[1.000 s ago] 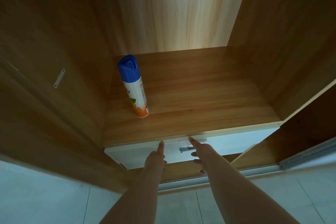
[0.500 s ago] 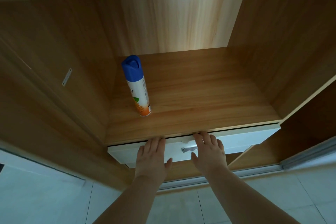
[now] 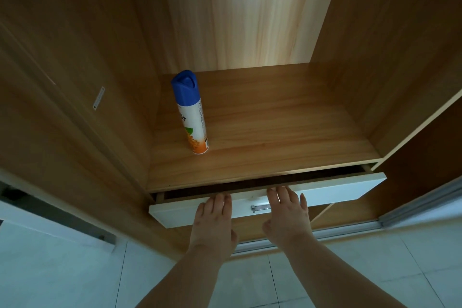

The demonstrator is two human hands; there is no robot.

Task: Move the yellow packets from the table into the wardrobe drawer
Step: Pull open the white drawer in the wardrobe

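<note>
Wardrobe (image 3: 75, 77) is seen from above, with its compartment open. The white-fronted drawer (image 3: 345, 189) is located directly under the wooden shelf (image 3: 287, 127) and stands partly out. A narrow dark slot is exposed between shelf edge and drawer front; the interior is too dark for any contents to be made out. Both hands are placed palm-down on the drawer front. Left hand (image 3: 212, 222) is set just left of the metal handle (image 3: 260, 207), right hand (image 3: 287, 215) just right of it; the handle itself is not gripped by either. Left fingers (image 3: 220, 201) are held straight and close together, with tips at the top edge of the front and thumb tucked low on the inner side. Right fingers (image 3: 287, 195) are held straight and slightly spread, with tips also at the top edge and thumb out to the left, below the handle. Nothing is carried in either hand. Both forearms are extended from the bottom of the view. A spray can (image 3: 192, 117) with blue cap and white-and-orange body stands upright on the left part of the shelf, well apart from the hands. A small metal plate (image 3: 98, 97) is fixed to the left inner wall. A metal sliding-door track (image 3: 420, 204) is visible at right. Pale floor tiles (image 3: 62, 272) are seen below the wardrobe.
</note>
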